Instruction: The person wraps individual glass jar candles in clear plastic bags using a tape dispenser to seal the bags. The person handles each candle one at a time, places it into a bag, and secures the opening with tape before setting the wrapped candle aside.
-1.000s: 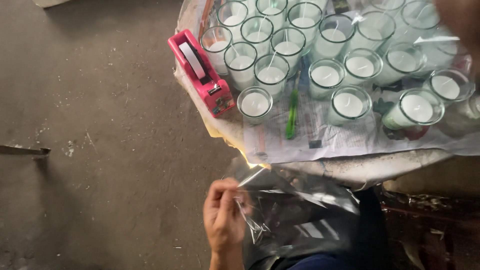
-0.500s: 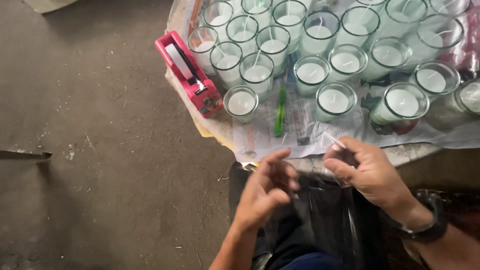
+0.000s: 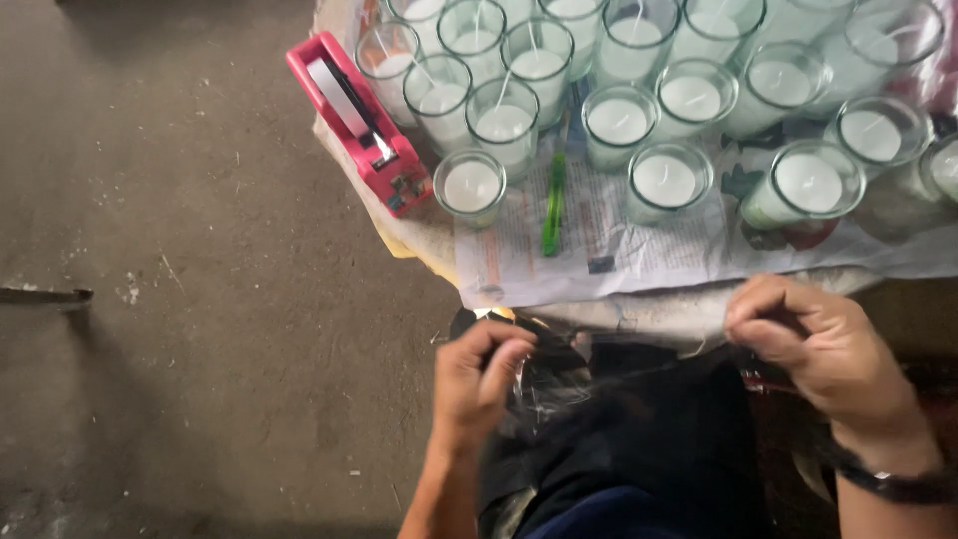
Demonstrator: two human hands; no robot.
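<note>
Head view: both hands' (image 3: pixel 477 374) (image 3: pixel 813 344) grip pinches clear plastic wrap (image 3: pixel 639 354).

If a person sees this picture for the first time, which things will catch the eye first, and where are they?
The eye goes first to the crowd of glass candles, filled with white wax, standing on the paper-covered table at the top. At the table's left edge lies a bright pink tape dispenser, with a green pen among the glasses. Below, the left hand and right hand stretch a clear plastic sheet between them.
</note>
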